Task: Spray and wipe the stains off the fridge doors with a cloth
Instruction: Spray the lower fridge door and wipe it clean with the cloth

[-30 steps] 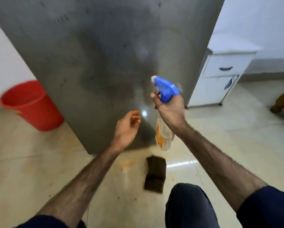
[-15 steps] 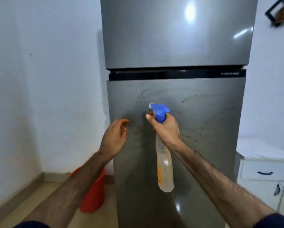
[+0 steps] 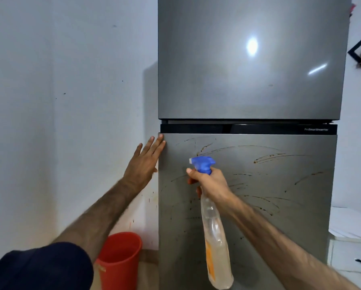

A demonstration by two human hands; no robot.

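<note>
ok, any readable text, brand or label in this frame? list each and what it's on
"ProSmartInverter": small pale lettering at the right end of the black strip between the two grey fridge doors, slightly blurred.
Orange label on the clear spray bottle with the blue trigger head: print too blurred to read.
Nothing else legible.

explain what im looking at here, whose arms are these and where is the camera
There is no machine here. The camera sits on a person's head, looking forward and down, so the two bare arms are that person's own. Ahead stands a tall grey metal fridge; its lower door is streaked with thin brown stains. The right hand grips a clear plastic spray bottle with a blue trigger head, nozzle pointing left. The left hand is flat, fingers straight, touching the lower door's left edge. A red plastic bucket stands on the floor beside the fridge. No cloth is in view.
</note>
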